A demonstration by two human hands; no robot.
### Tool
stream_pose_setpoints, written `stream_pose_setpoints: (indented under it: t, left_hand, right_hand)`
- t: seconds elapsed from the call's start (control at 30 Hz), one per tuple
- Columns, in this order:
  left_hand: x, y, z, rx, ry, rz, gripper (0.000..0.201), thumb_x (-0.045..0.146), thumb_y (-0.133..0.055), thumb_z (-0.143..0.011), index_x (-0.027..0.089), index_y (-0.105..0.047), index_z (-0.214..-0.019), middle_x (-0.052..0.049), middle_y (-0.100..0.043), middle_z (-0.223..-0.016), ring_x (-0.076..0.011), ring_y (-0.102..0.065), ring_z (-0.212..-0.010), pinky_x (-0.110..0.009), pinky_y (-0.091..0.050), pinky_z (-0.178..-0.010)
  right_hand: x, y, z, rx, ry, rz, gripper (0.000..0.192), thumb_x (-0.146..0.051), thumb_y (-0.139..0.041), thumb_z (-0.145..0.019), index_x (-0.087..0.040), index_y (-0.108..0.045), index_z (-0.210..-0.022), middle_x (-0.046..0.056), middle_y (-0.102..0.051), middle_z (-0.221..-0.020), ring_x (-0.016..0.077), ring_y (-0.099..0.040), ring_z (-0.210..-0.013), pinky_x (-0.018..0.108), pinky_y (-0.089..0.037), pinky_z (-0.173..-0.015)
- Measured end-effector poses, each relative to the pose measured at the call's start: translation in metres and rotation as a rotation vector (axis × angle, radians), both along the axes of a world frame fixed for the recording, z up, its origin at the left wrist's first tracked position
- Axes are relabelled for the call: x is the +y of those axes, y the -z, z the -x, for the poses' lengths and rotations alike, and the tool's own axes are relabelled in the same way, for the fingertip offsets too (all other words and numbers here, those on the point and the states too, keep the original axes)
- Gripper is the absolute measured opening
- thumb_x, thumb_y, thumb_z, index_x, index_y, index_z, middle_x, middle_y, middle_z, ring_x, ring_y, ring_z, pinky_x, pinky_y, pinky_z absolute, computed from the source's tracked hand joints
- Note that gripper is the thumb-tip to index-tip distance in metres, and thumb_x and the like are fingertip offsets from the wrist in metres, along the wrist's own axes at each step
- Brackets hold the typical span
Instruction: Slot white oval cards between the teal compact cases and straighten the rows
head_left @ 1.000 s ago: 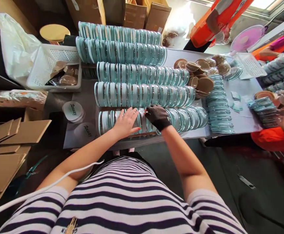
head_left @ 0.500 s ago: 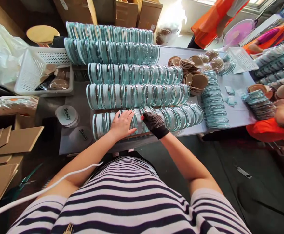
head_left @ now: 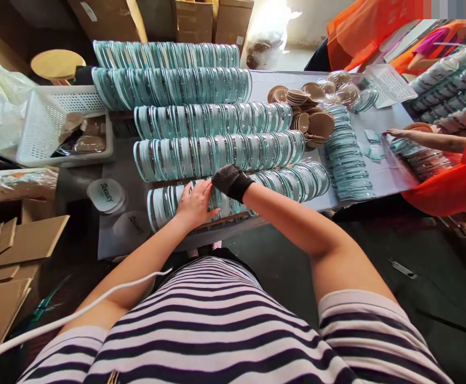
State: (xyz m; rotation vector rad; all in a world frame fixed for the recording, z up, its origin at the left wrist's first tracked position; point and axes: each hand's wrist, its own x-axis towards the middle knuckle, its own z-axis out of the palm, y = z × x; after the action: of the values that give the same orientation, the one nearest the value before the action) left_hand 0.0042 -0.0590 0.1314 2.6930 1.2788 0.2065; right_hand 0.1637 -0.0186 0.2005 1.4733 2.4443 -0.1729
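- My left hand (head_left: 195,204) lies flat, fingers spread and open, on the nearest row of round teal-rimmed cases (head_left: 241,194), pressing on the left part of that row; it grips nothing.
- My right hand (head_left: 229,181), in a dark mesh glove, sits just beside the left one on the top of the same row. Its fingers curl down among the cases, and I cannot tell whether they have closed on one.
- That nearest row runs along the near edge of the grey table (head_left: 380,184), the cases standing on edge and packed side by side.
- Four more rows (head_left: 216,154) of the same cases lie behind it, one after another toward the far side.
- Left of the rows stands a white basket (head_left: 40,128) with brown pieces in it, and two round white labels (head_left: 105,193) lie on the table near the row's left end.
- To the right lie a heap of brown discs (head_left: 316,122) and a flat-lying line of cases (head_left: 347,160).
- A co-worker's arm (head_left: 428,140) in an orange sleeve reaches over the table's right end.
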Motion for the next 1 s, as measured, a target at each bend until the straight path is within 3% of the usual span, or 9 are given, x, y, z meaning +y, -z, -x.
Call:
stream_pose_setpoints:
  t: [0.1, 0.2, 0.37, 0.47, 0.53, 0.63, 0.77, 0.87, 1.0]
  left_hand:
    - [-0.001, -0.001, 0.000, -0.014, -0.008, -0.002, 0.079, 0.056, -0.053, -0.085, 0.015, -0.034, -0.150, -0.013, -0.038, -0.155, -0.0296, -0.033, -0.143, -0.051, -0.017, -0.119]
    - [-0.003, -0.002, 0.000, -0.022, -0.008, -0.011, 0.078, 0.054, -0.055, -0.084, 0.015, -0.036, -0.149, -0.012, -0.039, -0.155, -0.0290, -0.034, -0.142, -0.051, -0.017, -0.119]
    - [-0.002, -0.001, -0.001, -0.015, -0.002, -0.005, 0.078, 0.054, -0.056, -0.084, 0.015, -0.037, -0.149, -0.013, -0.038, -0.155, -0.0285, -0.033, -0.143, -0.050, -0.016, -0.120]
    - [-0.003, -0.001, 0.001, -0.010, -0.002, -0.003, 0.078, 0.054, -0.056, -0.084, 0.016, -0.037, -0.149, -0.012, -0.038, -0.155, -0.0286, -0.034, -0.143, -0.050, -0.016, -0.120]
    - [-0.004, -0.004, 0.003, -0.002, 0.001, 0.002, 0.077, 0.053, -0.055, -0.085, 0.015, -0.036, -0.149, -0.012, -0.037, -0.155, -0.0279, -0.033, -0.143, -0.050, -0.015, -0.120]
    - [-0.004, -0.010, 0.001, 0.018, -0.006, 0.010, 0.073, 0.054, -0.052, -0.088, 0.015, -0.038, -0.149, -0.012, -0.035, -0.156, -0.0289, -0.027, -0.146, -0.054, -0.010, -0.121]
    - [-0.001, -0.016, -0.024, 0.025, 0.042, -0.022, 0.079, 0.059, -0.045, -0.090, 0.012, -0.031, -0.152, -0.014, -0.024, -0.161, -0.0318, -0.012, -0.151, -0.060, -0.003, -0.119]
    - [0.002, -0.014, -0.047, 0.061, 0.089, -0.005, 0.084, 0.061, -0.042, -0.090, 0.009, -0.025, -0.154, -0.016, -0.021, -0.161, -0.0318, -0.016, -0.150, -0.059, -0.008, -0.119]
    - [0.002, -0.005, -0.053, 0.103, 0.129, -0.006, 0.087, 0.063, -0.044, -0.088, 0.008, -0.026, -0.154, -0.017, -0.029, -0.158, -0.0310, -0.026, -0.146, -0.054, -0.012, -0.120]
  right_hand:
    - [-0.005, 0.007, -0.015, 0.055, 0.063, -0.043, 0.032, -0.023, -0.042, -0.095, -0.007, -0.070, -0.100, 0.021, -0.070, -0.097, 0.0311, -0.067, -0.095, 0.040, -0.047, -0.078]
    - [-0.041, 0.023, -0.026, 0.091, 0.178, -0.086, 0.036, -0.032, -0.039, -0.097, -0.013, -0.068, -0.106, 0.016, -0.071, -0.096, 0.0293, -0.067, -0.091, 0.038, -0.047, -0.075]
    - [-0.124, 0.084, -0.024, 0.151, 0.311, -0.015, 0.048, -0.034, -0.025, -0.102, -0.018, -0.070, -0.107, 0.013, -0.071, -0.094, 0.0251, -0.066, -0.087, 0.035, -0.046, -0.075]
    - [-0.147, 0.121, -0.018, 0.163, 0.338, 0.005, 0.048, -0.031, -0.025, -0.102, -0.020, -0.071, -0.112, 0.012, -0.071, -0.106, 0.0241, -0.065, -0.093, 0.034, -0.046, -0.078]
    - [-0.150, 0.129, -0.020, 0.186, 0.350, -0.009, 0.044, -0.033, -0.030, -0.102, -0.021, -0.071, -0.113, 0.011, -0.071, -0.110, 0.0233, -0.064, -0.096, 0.033, -0.046, -0.081]
    - [-0.138, 0.106, -0.037, 0.244, 0.361, -0.045, 0.044, -0.041, -0.034, -0.101, -0.022, -0.072, -0.111, 0.011, -0.072, -0.106, 0.0219, -0.064, -0.095, 0.031, -0.046, -0.084]
    - [-0.080, 0.038, -0.068, 0.119, 0.511, -0.223, 0.045, -0.035, -0.031, -0.101, -0.015, -0.068, -0.118, 0.017, -0.068, -0.114, 0.0269, -0.063, -0.105, 0.036, -0.046, -0.088]
    - [-0.017, 0.004, -0.071, -0.037, 0.401, -0.004, 0.037, -0.029, -0.045, -0.094, -0.009, -0.071, -0.111, 0.021, -0.069, -0.110, 0.0320, -0.064, -0.103, 0.041, -0.049, -0.085]
    - [0.043, 0.001, -0.050, -0.096, 0.272, 0.213, 0.033, -0.017, -0.066, -0.078, -0.004, -0.071, -0.107, 0.019, -0.072, -0.103, 0.0255, -0.067, -0.096, 0.035, -0.051, -0.084]
